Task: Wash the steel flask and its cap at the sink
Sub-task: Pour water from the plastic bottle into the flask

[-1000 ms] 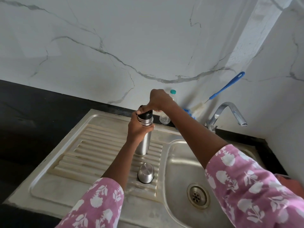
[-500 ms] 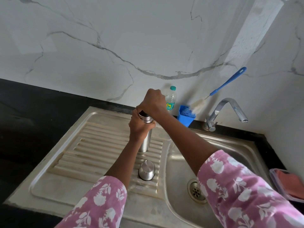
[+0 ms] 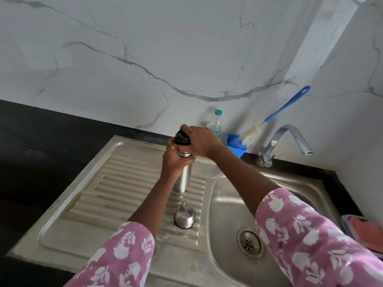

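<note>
The steel flask (image 3: 183, 179) stands upright on the ribbed drainboard (image 3: 128, 191) of the steel sink. My left hand (image 3: 176, 160) grips the flask's upper body just under the neck. A black stopper (image 3: 180, 139) sits on the flask's mouth, and my right hand (image 3: 200, 141) curls round it from above. The flask's steel cup cap (image 3: 185, 216) lies upside down on the drainboard, nearer to me than the flask and apart from both hands.
The sink basin (image 3: 228, 208) with its drain (image 3: 248, 243) lies to the right. A tap (image 3: 288, 141) stands behind it. A blue holder (image 3: 235, 147), a bottle brush (image 3: 275, 114) and a plastic bottle (image 3: 215, 124) stand at the wall. A plastic box (image 3: 364, 230) is at far right.
My right hand has shifted its grip over the black stopper, which shows again at the left of the fingers. The flask and left hand have stayed in place.
</note>
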